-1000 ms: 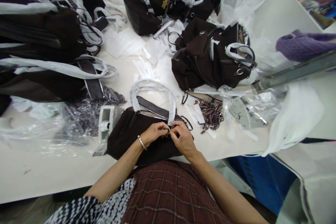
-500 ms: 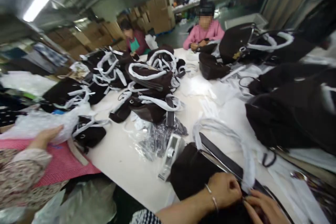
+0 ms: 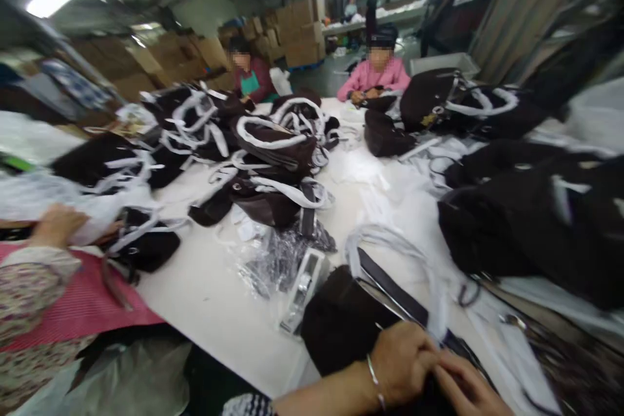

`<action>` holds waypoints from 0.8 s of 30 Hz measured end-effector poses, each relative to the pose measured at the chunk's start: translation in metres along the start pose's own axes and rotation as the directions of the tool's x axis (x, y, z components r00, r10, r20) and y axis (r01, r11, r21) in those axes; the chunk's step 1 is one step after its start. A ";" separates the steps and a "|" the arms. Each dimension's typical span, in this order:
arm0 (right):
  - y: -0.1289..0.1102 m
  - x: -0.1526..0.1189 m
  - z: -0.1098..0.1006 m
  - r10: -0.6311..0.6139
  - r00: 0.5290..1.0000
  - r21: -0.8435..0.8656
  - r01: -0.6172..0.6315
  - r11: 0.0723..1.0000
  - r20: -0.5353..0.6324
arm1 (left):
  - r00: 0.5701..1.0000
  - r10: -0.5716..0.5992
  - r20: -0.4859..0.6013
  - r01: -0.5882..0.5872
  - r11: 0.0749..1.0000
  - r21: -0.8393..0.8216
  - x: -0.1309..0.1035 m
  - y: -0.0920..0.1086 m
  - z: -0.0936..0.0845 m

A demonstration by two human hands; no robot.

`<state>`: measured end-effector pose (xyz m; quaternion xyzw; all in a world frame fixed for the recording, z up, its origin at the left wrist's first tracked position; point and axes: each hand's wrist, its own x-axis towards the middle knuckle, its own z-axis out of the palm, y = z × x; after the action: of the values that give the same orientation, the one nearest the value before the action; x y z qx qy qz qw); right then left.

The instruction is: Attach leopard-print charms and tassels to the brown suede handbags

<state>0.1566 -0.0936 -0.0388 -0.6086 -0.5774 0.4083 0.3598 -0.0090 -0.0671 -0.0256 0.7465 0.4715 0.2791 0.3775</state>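
A dark brown handbag point(image 3: 336, 322) lies in front of me at the lower right, its top edge slanting toward my hands. Its handle point(image 3: 431, 266) stands up in a loop, wrapped in white material. My left hand point(image 3: 402, 357), with a silver bracelet at the wrist, is closed at the bag's top edge near the handle's base. Against it, my right hand point(image 3: 470, 383) has its fingers pressed together at the same spot. The part pinched between the fingertips is hidden. Just left of the bag sits a pale box point(image 3: 303, 292) with a windowed face.
Crumpled clear plastic point(image 3: 273, 260) lies beyond the box. Several dark bags with white-wrapped handles pile up mid-table point(image 3: 277, 156); larger dark bags point(image 3: 526, 227) stand at right. A co-worker's hand point(image 3: 58, 224) rests by white wrapping at left. Two more people sit across the table.
My view has shifted slightly. My hands have come closer together at the bag's edge, the right fingers now meeting the left. At left, the co-worker's hand has moved further left along the wrapping.
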 end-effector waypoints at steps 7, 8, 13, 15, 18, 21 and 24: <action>-0.020 -0.011 -0.003 0.376 0.922 0.354 -0.322 0.878 -0.094 | 0.958 -0.281 -0.054 0.270 0.951 -0.151 0.015 -0.020 -0.010; -0.018 -0.013 -0.003 0.412 0.902 0.406 -0.331 0.852 -0.128 | 0.953 -0.304 -0.005 0.300 0.945 -0.130 0.016 -0.024 -0.006; -0.012 -0.018 -0.002 0.481 0.858 0.514 -0.335 0.789 -0.178 | 0.903 -0.363 0.229 0.388 0.919 -0.073 0.014 -0.029 0.012; -0.011 -0.017 -0.003 0.466 0.872 0.486 -0.345 0.803 -0.151 | 0.907 -0.360 0.219 0.388 0.916 -0.098 0.014 -0.030 0.019; -0.012 -0.015 -0.004 0.452 0.886 0.434 -0.367 0.823 -0.107 | 0.921 -0.345 0.180 0.377 0.906 -0.191 0.018 -0.032 0.029; -0.013 -0.013 -0.006 0.460 0.883 0.342 -0.405 0.848 -0.094 | 0.912 -0.347 0.216 0.398 0.875 -0.275 0.024 -0.032 0.034; -0.014 -0.010 -0.008 0.399 0.907 0.194 -0.370 0.909 -0.139 | 0.917 -0.334 0.220 0.393 0.851 -0.347 0.029 -0.030 0.032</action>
<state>0.1578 -0.1019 -0.0218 -0.7125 -0.3765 0.4622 0.3700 0.0129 -0.0424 -0.0663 0.5738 0.5103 0.2317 0.5972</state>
